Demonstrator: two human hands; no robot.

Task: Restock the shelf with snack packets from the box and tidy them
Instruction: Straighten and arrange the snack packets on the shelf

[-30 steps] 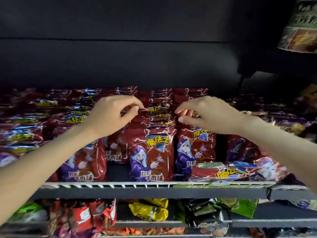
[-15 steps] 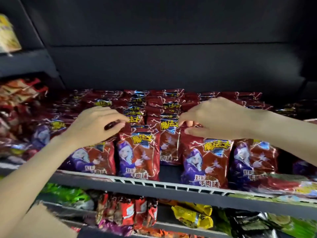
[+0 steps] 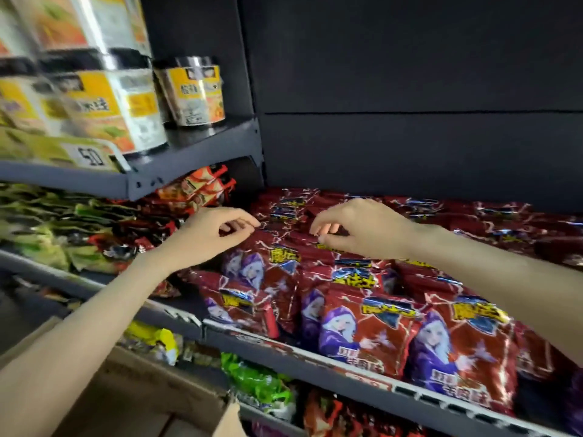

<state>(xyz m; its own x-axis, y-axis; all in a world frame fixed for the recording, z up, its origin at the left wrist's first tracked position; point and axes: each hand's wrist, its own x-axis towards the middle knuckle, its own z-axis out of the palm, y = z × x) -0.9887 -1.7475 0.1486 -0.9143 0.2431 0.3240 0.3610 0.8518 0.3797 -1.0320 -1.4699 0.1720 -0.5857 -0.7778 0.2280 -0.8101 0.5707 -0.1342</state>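
A cardboard box [image 3: 151,402] is seen below the left hand [image 3: 209,236], whose loosely curled fingers (nothing held) are poised over red snack packets [image 3: 372,329] on the shelf [image 3: 347,373]. Just beside it, the right hand [image 3: 362,228] is likewise curled above them, gripping nothing.

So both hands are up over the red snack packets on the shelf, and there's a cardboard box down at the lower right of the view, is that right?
Not quite. The head view shows the cardboard box at the lower left, under the left arm, not the lower right. The rest holds: the left hand and right hand are both over the red snack packets on the shelf.
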